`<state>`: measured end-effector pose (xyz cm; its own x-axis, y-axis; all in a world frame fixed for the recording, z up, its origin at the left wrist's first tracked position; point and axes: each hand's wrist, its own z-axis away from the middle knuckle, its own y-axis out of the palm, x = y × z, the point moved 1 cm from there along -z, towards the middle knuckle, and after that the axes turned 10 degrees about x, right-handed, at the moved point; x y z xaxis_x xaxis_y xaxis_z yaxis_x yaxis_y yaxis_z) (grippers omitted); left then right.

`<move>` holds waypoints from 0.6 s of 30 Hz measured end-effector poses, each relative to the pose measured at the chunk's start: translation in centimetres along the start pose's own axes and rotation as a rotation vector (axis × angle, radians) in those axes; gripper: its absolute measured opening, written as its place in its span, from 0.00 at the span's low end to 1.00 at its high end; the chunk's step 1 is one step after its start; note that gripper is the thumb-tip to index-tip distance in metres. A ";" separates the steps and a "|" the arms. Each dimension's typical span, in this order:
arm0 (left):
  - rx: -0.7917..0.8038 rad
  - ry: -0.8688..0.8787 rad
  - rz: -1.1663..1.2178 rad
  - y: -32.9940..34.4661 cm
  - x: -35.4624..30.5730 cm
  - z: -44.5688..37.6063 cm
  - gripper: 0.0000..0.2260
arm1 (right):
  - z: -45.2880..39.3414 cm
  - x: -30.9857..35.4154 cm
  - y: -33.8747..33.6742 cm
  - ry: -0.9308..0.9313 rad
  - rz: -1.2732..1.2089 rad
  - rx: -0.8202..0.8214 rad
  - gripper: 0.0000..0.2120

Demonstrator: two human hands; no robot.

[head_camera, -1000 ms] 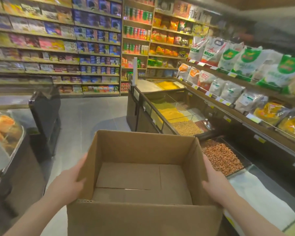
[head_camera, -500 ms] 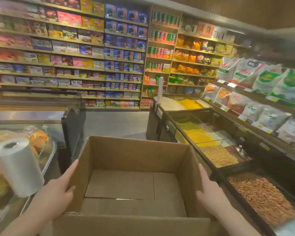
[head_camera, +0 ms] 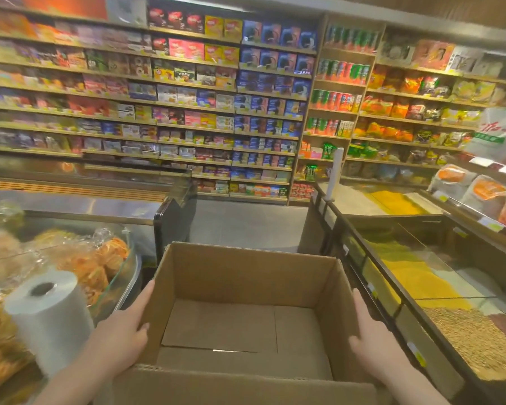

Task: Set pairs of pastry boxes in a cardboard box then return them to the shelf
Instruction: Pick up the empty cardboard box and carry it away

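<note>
Carried at waist height down the aisle: an open cardboard box (head_camera: 246, 314), flaps out of the way, floor bare, nothing loaded yet. Left hand (head_camera: 120, 331) flat against the left wall, fingers long and straight, thumb hooked toward the near corner; right hand (head_camera: 374, 337) mirrored on the right wall, fingers straight along the cardboard. Palms pressing inward from opposite sides, hands kept well apart by the box between them, presumably because squeezing the walls keeps an empty carton level and its mouth up, ready for loading. Pastry boxes (head_camera: 187, 95) far ahead, packed in rows on the shelf (head_camera: 196, 133) across the back wall, well apart from the carton. Near left, a white paper roll (head_camera: 47, 314) beside bagged snacks (head_camera: 94, 258) under glass; near right, open bins of yellow and brown grain (head_camera: 415, 279). Judged from the bare carton: still the approach, with picking the first pair yet to come.
</note>
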<state>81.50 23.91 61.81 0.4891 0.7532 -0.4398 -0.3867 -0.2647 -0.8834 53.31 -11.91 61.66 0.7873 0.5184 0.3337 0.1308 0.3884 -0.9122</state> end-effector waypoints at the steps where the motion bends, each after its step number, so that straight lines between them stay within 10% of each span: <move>1: 0.002 -0.012 0.002 -0.1 -0.2 -1.7 0.40 | -2.1 0.4 -0.3 -0.007 -0.004 0.007 0.49; 18: -0.135 -0.204 0.036 -4.8 -6.1 -32.6 0.39 | -36.2 11.5 -8.8 -0.235 -0.085 -0.013 0.38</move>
<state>105.83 0.97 63.49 0.3036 0.8442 -0.4418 -0.2866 -0.3613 -0.8873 83.04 -36.93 64.97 0.6115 0.6482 0.4538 0.1996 0.4286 -0.8812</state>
